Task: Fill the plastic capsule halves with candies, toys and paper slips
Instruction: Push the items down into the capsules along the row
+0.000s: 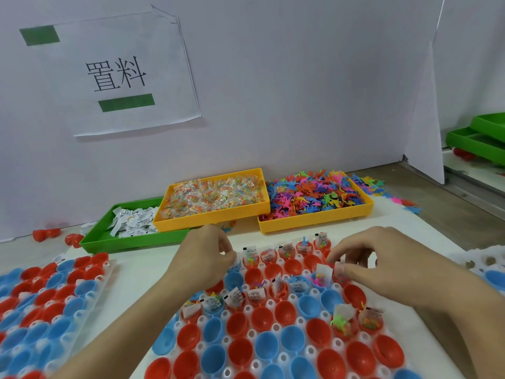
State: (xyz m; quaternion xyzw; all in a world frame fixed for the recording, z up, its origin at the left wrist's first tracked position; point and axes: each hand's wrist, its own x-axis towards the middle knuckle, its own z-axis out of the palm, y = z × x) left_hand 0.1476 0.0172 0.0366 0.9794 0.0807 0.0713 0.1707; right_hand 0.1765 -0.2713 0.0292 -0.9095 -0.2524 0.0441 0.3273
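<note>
Two bare hands are held over a white holder tray (276, 328) of red and blue plastic capsule halves (287, 310) at lower centre. The left hand (203, 258) is curled, pinching what looks like a paper slip at the tray's upper left edge. The right hand (363, 265) is curled over a filled capsule; its hold cannot be told. Behind, on the desk (142, 272), a green tray of paper slips (131, 239) and yellow trays of wrapped candies (216, 199) and colourful toy figures (314, 196) are set.

A white paper sign (120, 75) with two black Chinese characters and two green bars hung taped on the pale far wall (300, 77). At far right, stacked green trays (481, 138) sat beyond a white partition panel (426, 149).
</note>
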